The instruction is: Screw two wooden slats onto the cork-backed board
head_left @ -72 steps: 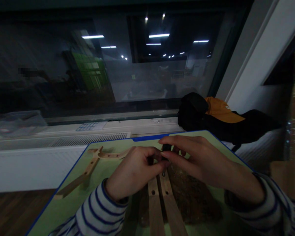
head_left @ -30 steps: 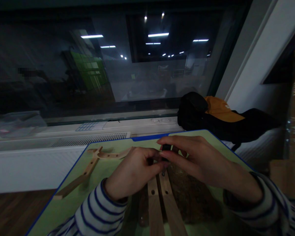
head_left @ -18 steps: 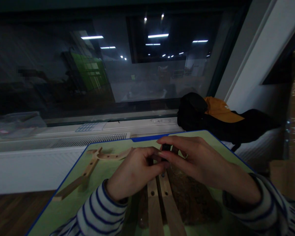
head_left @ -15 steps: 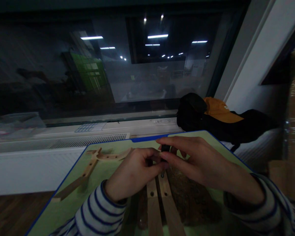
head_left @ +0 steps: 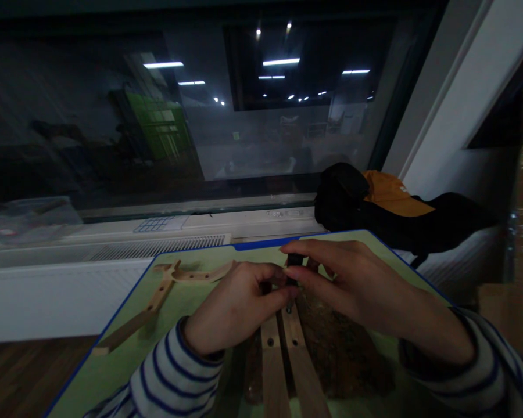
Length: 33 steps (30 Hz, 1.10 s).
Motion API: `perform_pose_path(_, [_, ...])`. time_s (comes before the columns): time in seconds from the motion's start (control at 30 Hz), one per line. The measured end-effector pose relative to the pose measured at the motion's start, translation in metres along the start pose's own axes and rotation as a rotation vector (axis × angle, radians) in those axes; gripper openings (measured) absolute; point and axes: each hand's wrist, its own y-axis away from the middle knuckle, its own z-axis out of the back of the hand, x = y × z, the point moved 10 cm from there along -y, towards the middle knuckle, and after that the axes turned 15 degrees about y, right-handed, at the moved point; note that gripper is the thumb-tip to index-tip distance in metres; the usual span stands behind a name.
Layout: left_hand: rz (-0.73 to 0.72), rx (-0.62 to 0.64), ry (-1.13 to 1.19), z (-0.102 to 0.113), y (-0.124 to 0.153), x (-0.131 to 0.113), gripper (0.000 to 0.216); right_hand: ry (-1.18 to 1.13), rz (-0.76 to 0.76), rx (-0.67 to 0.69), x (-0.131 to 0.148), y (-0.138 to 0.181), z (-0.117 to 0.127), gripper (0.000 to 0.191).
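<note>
Lower centre, my right hand [head_left: 361, 290] is pinching a small dark tool [head_left: 293, 264] upright over the wooden slat [head_left: 298, 354], my left hand [head_left: 237, 303] gripping its base; I'm aiming it plumb.

Smooth pale wooden slats [head_left: 287, 360] lie on a matt green mat [head_left: 126, 360].

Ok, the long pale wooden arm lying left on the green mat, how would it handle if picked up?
The long pale wooden arm looks like thin solid wood, so probably stiff and light. It lies flat on the green mat, so a push would likely slide it, not roll it. Its drilled holes may weaken it.
</note>
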Motion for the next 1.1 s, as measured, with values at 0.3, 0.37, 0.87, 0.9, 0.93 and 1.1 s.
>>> perform_pose_path(0.3, [-0.009, -0.031, 0.009, -0.0004, 0.0011, 0.0004, 0.018, 0.036, 0.017, -0.032, -0.0002, 0.0009, 0.0009, 0.028])
perform_pose_path(0.37, [0.011, -0.053, 0.02, 0.0019, 0.0009, 0.0031, 0.018, 0.033, 0.016, -0.029, 0.0001, 0.0009, 0.0013, 0.028])
perform_pose_path(0.87, [0.007, -0.007, -0.002, 0.0015, 0.0022, 0.0008, 0.019, -0.081, 0.019, 0.022, 0.0041, -0.0004, 0.0018, 0.028])
perform_pose_path(0.9, [0.004, -0.001, -0.005, 0.0009, 0.0023, 0.0003, 0.019, -0.075, 0.016, 0.023, 0.0035, 0.0, 0.0012, 0.028])
perform_pose_path(0.93, [0.004, 0.005, -0.008, 0.0003, 0.0025, 0.0, 0.019, -0.071, 0.015, 0.021, 0.0032, 0.0003, 0.001, 0.028])
perform_pose_path(1.1, [0.011, 0.029, 0.01, -0.0025, 0.0033, 0.0002, 0.019, -0.066, 0.01, 0.021, 0.0022, 0.0008, 0.0005, 0.028])
